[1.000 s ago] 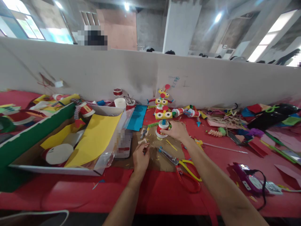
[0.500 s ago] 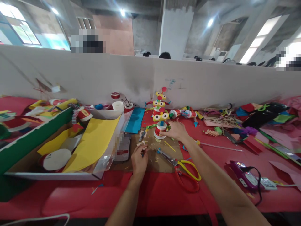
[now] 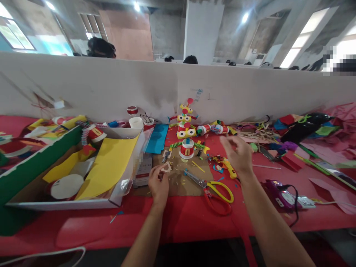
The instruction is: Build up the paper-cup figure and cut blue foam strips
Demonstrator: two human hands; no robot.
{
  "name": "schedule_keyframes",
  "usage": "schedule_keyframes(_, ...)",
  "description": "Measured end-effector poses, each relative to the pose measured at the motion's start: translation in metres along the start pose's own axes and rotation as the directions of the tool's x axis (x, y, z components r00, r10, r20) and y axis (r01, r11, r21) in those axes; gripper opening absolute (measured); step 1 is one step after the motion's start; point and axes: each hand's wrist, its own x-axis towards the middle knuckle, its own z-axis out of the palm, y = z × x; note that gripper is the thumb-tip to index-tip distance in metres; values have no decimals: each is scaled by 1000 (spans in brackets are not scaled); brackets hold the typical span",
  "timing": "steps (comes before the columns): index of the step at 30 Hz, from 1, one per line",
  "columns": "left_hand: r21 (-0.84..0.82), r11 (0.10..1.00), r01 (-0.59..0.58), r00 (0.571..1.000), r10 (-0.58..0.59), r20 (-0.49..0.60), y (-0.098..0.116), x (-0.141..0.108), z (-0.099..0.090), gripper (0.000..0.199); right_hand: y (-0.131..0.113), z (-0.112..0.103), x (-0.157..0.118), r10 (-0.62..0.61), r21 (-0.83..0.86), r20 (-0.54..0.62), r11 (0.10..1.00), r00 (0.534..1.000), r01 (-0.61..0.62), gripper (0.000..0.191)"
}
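Cup figure (image 3: 186,150), upright on my feed.
Right of it my right hand (image 3: 238,154) hangs loosely open near a yellow tool (image 3: 229,169); front-left, my left hand (image 3: 159,184) curls, hold I can't tell.

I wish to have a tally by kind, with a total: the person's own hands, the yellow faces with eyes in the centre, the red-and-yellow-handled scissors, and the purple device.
Left hand and right hand: 2
Yellow faces: 3
Scissors: 1
Purple device: 1
Total: 7

Scissors (image 3: 206,184): metal blades, smooth plastic handles. Figure (image 3: 187,149): paper. Mat (image 3: 178,187): matt cardboard.
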Motion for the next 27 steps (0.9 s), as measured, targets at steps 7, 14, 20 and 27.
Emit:
schedule_keyframes(7, 134, 974, -181, 970, 155, 185, 5, -26, -25, 24, 20, 9, -103, 191, 171, 244, 956, 951, -236, 40)
schedule_keyframes(14, 371, 866, -334, 924, 225, 308, 3, -1, -24, 26, 9, 12, -64, -113, -130, 162, 982, 980, 134, 36)
schedule_keyframes(20, 485, 744, -460, 831, 168, 531, 12, 19, 1, 36, -11, 49, 8, -70, -386, 456, 883, 887, 268, 77)
schedule_keyframes(27, 539, 727, -426, 778, -9, 628, 23, 2, -20, 27, -22, 85, 24, 70, -465, 623, 834, 779, 297, 75)
